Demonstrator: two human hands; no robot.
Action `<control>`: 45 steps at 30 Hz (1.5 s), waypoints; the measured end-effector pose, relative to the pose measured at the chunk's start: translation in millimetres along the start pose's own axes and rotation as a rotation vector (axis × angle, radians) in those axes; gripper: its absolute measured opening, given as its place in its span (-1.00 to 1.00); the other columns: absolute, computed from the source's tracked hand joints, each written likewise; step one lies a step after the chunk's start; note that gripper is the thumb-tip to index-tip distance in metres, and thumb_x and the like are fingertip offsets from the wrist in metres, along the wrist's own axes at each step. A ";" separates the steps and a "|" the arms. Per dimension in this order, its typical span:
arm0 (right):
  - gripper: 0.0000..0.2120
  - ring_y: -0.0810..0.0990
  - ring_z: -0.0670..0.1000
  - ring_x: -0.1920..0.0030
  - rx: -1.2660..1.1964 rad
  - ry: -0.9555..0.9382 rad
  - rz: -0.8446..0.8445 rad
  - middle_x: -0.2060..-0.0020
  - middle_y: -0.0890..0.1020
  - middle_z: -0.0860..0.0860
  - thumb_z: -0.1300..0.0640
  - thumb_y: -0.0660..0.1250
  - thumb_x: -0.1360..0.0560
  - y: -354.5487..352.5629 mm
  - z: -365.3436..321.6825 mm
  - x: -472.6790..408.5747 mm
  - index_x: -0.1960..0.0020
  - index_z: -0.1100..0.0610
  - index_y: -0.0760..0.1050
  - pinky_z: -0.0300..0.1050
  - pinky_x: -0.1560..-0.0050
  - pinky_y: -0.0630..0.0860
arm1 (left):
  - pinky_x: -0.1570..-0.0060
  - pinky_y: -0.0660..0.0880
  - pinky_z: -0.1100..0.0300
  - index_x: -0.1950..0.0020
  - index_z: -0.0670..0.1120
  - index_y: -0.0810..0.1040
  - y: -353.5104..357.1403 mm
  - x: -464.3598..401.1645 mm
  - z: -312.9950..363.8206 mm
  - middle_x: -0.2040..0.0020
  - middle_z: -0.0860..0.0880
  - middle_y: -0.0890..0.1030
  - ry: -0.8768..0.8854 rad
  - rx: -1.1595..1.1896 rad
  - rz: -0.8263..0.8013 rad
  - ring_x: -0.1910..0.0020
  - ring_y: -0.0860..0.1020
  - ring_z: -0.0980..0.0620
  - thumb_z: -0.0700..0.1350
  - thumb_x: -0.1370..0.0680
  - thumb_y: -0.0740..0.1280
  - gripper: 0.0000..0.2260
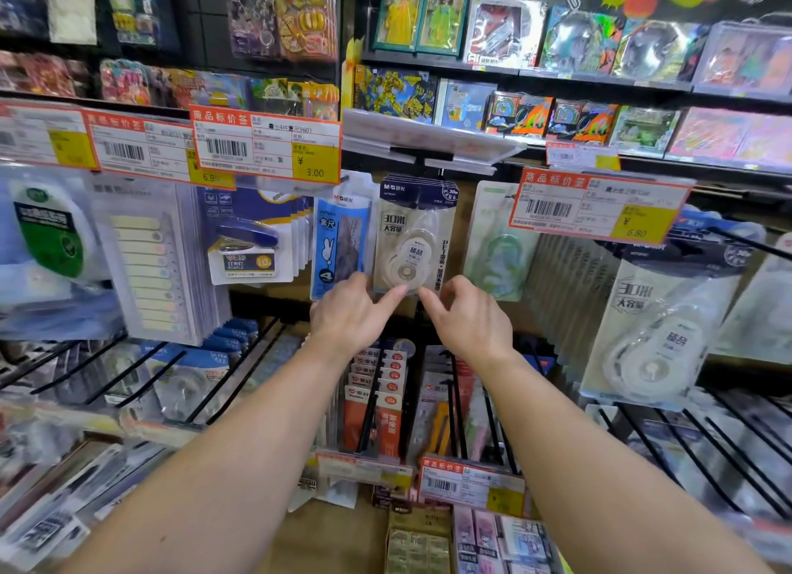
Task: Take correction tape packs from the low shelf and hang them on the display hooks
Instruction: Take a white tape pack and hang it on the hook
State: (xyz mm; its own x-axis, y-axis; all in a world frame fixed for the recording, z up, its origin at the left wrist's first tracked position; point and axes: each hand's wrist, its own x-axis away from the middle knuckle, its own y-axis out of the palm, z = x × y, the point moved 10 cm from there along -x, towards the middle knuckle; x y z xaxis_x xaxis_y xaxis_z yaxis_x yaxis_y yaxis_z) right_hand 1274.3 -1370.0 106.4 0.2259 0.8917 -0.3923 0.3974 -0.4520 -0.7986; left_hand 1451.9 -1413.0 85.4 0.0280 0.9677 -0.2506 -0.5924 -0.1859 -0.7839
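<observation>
Several beige correction tape packs with dark blue headers hang stacked on a display hook at the centre of the head view. My left hand touches the bottom left edge of the front pack with its index finger. My right hand touches the bottom right corner with an extended fingertip, its other fingers curled. Neither hand grips a pack. A larger pack of the same kind hangs close to the camera at the right. The low shelf is mostly hidden behind my forearms.
A blue ruler pack hangs just left of the tape packs and a green tape pack just right. Stapler packs and sticky tabs hang further left. Black hooks with goods jut out below. Price tags stick out above.
</observation>
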 end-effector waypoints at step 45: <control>-0.53 0.50 0.13 -0.29 0.337 0.624 0.185 -0.26 0.57 0.06 -0.17 0.25 -0.57 -361.6 432.4 472.0 -0.42 -0.01 0.42 0.05 -0.22 0.47 | -0.33 0.29 -0.03 -0.43 0.00 0.38 268.2 502.6 450.8 -0.38 -0.13 0.44 0.725 0.006 -0.516 -0.39 0.36 -0.18 0.21 -0.58 0.24 -0.51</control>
State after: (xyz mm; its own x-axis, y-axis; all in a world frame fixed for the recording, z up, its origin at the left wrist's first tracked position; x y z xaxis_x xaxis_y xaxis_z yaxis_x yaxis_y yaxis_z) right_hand 852.6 -775.1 12.6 0.7675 0.5761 -0.2812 0.0311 -0.4716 -0.8813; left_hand 944.2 -899.7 5.2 0.7939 0.5848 -0.1667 -0.3695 0.2462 -0.8960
